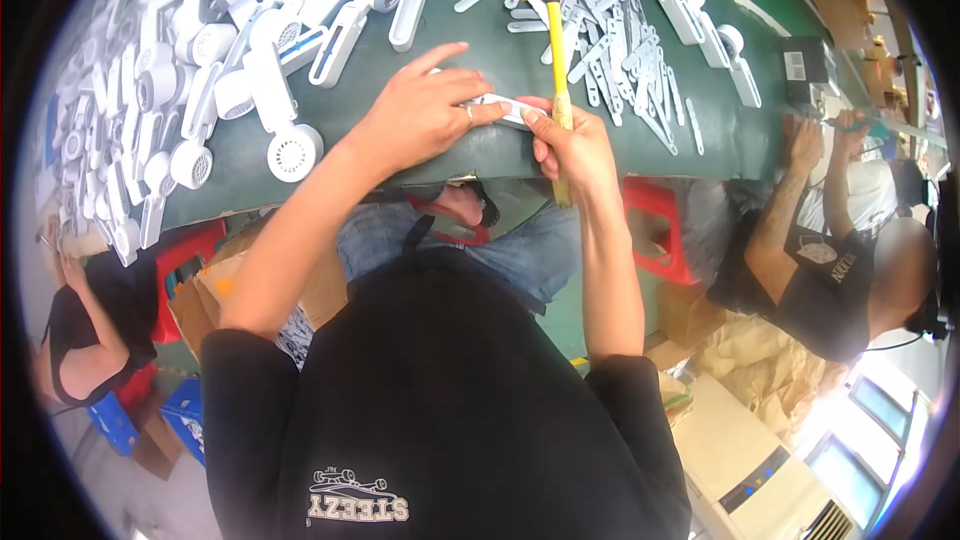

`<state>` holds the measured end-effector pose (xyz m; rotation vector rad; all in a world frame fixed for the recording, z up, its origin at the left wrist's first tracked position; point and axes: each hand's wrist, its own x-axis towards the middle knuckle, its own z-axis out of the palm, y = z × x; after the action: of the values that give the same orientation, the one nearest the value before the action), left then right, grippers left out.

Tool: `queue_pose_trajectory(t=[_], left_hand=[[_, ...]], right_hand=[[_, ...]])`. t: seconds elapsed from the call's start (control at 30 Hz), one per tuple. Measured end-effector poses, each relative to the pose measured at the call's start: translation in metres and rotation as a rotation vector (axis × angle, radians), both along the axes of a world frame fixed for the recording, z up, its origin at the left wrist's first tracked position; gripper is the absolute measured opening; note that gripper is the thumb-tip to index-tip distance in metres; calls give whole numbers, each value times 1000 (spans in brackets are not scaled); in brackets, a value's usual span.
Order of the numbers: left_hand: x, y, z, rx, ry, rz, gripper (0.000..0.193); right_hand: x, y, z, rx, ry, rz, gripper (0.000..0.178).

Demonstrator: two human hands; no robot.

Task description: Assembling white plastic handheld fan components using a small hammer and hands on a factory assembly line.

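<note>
At the table's near edge, both hands meet on a white elongated plastic part (512,108), apparently a handle of a handheld fan. My left hand (425,112) grips its left end, with one finger stretched outward. My right hand (578,145) pinches the right end between thumb and fingers. The same hand also keeps a yellow mallet (558,55), its head pointing away from me and its handle running through the palm. That mallet has a yellow and black head. The left end of the white part is hidden under my fingers.
White handheld fans (270,90) pile up across the left of the green table (440,160). Flat grey-white strips (610,40) lie scattered beyond the mallet, and several fans (700,25) line the far right. A co-worker (810,250) sits at right, another person (95,330) at left.
</note>
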<state>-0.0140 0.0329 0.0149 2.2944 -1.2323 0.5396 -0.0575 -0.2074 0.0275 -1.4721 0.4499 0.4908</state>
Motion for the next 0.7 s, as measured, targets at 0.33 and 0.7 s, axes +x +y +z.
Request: queue_pose_trajectory(t=[0.33,0.7], left_hand=[[4,1,-12,22,4,-53,35],[5,-1,-10,8,34,-73,34]], right_hand=[[-114,-13,45,-395,-279,-26,55],[-155,5,43,-731,-217,133,54]])
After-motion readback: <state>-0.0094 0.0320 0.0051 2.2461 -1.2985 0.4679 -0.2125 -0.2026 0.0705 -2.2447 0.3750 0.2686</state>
